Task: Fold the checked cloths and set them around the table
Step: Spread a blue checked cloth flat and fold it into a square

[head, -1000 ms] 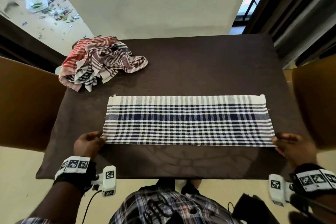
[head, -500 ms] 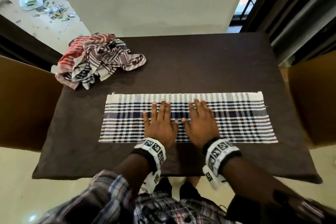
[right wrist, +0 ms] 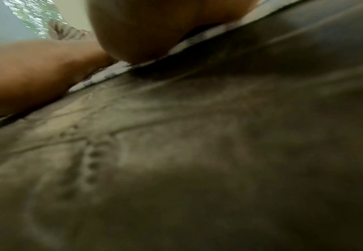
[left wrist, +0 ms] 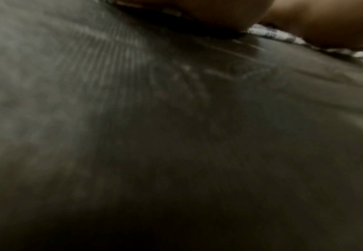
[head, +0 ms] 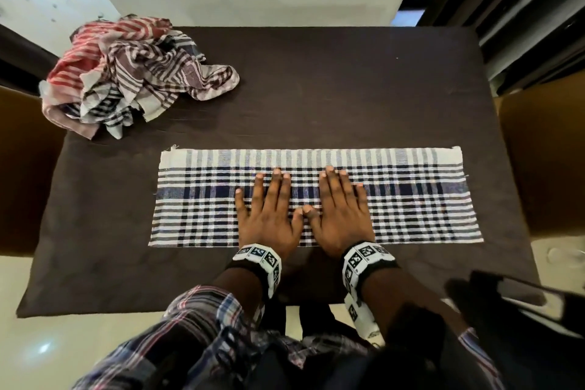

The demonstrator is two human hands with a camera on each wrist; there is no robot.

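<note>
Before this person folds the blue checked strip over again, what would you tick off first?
1. Blue checked cloth lies flat, edges lined up: ok.
2. Left hand and right hand rest flat on its middle, fingers straight: ok.
3. Both short ends free to lift: ok.
4. Bare table beyond the strip: ok.
5. Heap of unfolded cloths at the far left corner, apart from the strip: ok.
6. Creases under the palms: cannot tell.
</note>
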